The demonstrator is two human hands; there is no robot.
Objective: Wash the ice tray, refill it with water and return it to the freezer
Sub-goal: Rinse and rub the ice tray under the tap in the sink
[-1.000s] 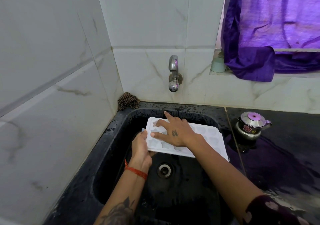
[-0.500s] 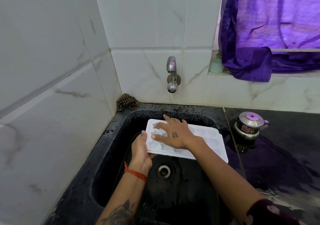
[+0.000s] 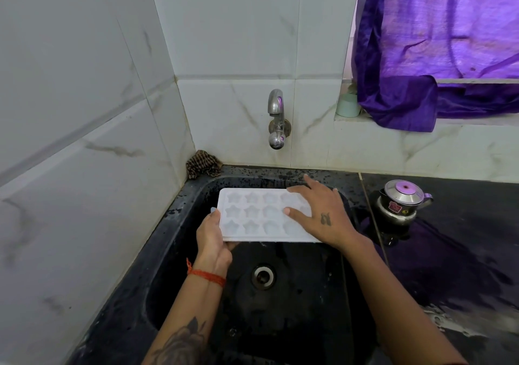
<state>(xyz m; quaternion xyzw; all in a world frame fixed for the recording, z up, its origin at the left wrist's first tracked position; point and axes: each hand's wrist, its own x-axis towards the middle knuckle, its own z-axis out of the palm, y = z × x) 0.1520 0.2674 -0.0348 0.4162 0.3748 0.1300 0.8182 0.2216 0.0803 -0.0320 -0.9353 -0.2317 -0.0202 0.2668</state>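
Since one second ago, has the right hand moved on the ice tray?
Yes. The right hand has slid to the right along the ice tray, from below the tap toward the small kettle.

A crumpled brown checked cloth (image 3: 203, 164) sits wedged in the wall corner at about eleven o'clock, on the wet black bench (image 3: 449, 266). At three o'clock a small steel kettle (image 3: 400, 203) with a purple knob on its lid stands upright on that bench, its spout pointing right. A purple curtain (image 3: 438, 47) hangs at one o'clock, its lower folds draped over a tiled ledge. Just left of those folds a pale green cup (image 3: 347, 105) stands on the ledge (partly hidden by the cloth). White marbled tiles (image 3: 84, 112) cover the walls.
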